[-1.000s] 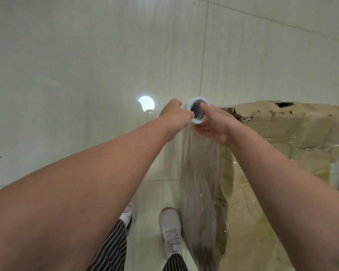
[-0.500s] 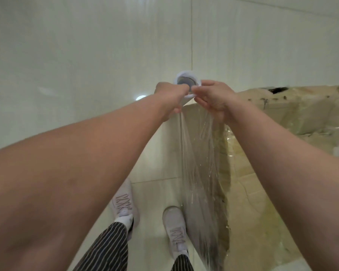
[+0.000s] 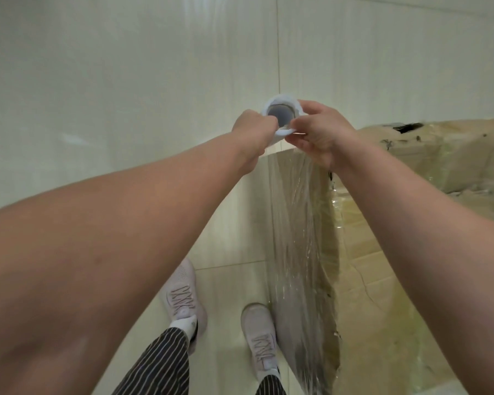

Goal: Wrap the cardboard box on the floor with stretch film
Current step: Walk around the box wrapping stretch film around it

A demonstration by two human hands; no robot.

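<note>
I look down the open end of a white stretch film roll [image 3: 281, 101], held upright in front of me. My left hand [image 3: 253, 132] grips the roll from the left, and my right hand [image 3: 321, 135] grips it from the right. A sheet of clear film [image 3: 300, 240] runs down from the roll along the near corner of a tall cardboard box [image 3: 451, 161] on my right. The box's side shows glossy film layers and torn patches at its top edge.
Pale tiled floor [image 3: 126, 95] spreads to the left and ahead. My two light sneakers [image 3: 183, 292] stand next to the box's lower corner, below striped trouser legs [image 3: 160, 363].
Both hands and the roll have moved up and to the right relative to the box corner. My left foot has stepped forward.
</note>
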